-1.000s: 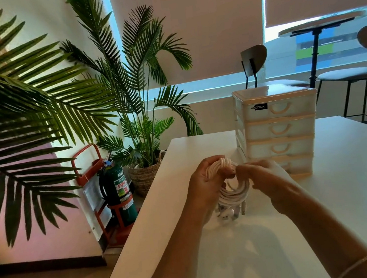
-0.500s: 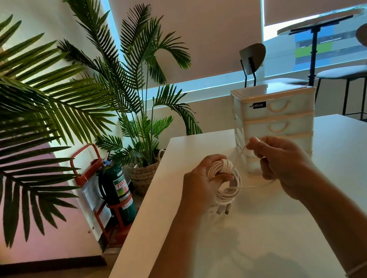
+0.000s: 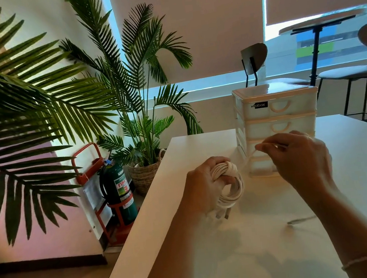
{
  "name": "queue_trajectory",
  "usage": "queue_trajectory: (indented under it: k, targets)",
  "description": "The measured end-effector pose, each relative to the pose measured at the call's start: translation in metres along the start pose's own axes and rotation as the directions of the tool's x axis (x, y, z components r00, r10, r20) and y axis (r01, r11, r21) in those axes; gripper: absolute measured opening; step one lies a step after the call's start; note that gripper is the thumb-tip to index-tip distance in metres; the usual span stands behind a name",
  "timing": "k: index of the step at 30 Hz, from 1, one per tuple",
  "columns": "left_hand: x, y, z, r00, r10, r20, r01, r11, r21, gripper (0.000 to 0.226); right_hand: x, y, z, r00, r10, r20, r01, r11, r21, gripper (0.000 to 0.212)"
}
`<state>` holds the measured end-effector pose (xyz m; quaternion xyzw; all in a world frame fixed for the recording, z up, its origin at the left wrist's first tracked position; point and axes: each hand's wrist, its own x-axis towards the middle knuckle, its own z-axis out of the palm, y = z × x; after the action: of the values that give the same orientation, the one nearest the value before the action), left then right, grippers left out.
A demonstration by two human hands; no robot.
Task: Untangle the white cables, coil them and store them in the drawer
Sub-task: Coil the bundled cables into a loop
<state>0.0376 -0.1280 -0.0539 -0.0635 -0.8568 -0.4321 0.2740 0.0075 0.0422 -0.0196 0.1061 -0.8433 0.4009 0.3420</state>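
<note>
Left hand (image 3: 203, 186) grips one coiled white cable bundle (image 3: 228, 185); right hand (image 3: 300, 159) pinches its single loose strand (image 3: 248, 157); one cream plastic four-drawer unit (image 3: 276, 113) behind.

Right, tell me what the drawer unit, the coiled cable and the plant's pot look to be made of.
Drawer unit: seemingly plastic, with milky translucent drawer fronts and a smooth beige frame with moulded handles.
Coiled cable: likely rubbery or PVC-sheathed, matte white, bending softly into loops where the left hand grips it.
Pot: apparently woven wicker or rattan, going by its ribbed, basket-like brown texture.
</note>
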Motion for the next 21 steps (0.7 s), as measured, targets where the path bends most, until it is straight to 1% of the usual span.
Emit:
queue_trajectory:
  k: [2,5,7,9,11,13,15,17,19,21]
  targets:
    - [-0.001,0.004,0.001,0.993,-0.075,0.09,0.086,0.988,-0.129,0.036,0.0,0.003,0.0,1.0,0.013,-0.027,-0.013,1.0,0.015,0.019]
    - [-0.001,0.008,0.002,0.964,-0.181,0.196,0.238,0.915,-0.327,0.033,0.002,0.006,0.003,0.998,0.061,-0.019,-0.06,0.997,0.051,0.021]
    - [-0.001,0.011,0.001,0.952,-0.2,0.233,0.282,0.867,-0.411,0.029,0.001,0.007,0.006,0.995,0.1,0.014,-0.101,0.992,0.071,0.023]
    - [-0.001,0.013,0.001,0.944,-0.186,0.272,0.301,0.821,-0.485,0.027,0.001,0.006,0.008,0.99,0.128,0.06,-0.133,0.987,0.085,0.024]
    - [-0.002,0.015,0.001,0.938,-0.162,0.306,0.308,0.796,-0.521,0.026,0.001,0.006,0.01,0.977,0.171,0.129,-0.185,0.976,0.114,0.026]
    - [-0.003,0.015,0.002,0.938,-0.143,0.317,0.3,0.792,-0.531,0.025,0.001,0.007,0.013,0.946,0.228,0.228,-0.266,0.952,0.152,0.024]
    - [-0.004,0.014,0.003,0.942,-0.13,0.31,0.286,0.794,-0.537,0.026,-0.001,0.008,0.019,0.914,0.255,0.316,-0.32,0.931,0.175,0.014]
    - [-0.004,0.013,0.004,0.944,-0.116,0.307,0.275,0.791,-0.546,0.032,-0.003,0.007,0.022,0.893,0.255,0.37,-0.331,0.93,0.158,0.008]
    - [-0.005,0.014,0.005,0.946,-0.107,0.305,0.27,0.783,-0.561,0.033,-0.003,0.007,0.023,0.876,0.26,0.407,-0.346,0.926,0.153,0.012]
    - [-0.005,0.014,0.006,0.949,-0.103,0.299,0.26,0.792,-0.553,0.028,-0.004,0.007,0.022,0.849,0.273,0.453,-0.385,0.906,0.176,0.014]
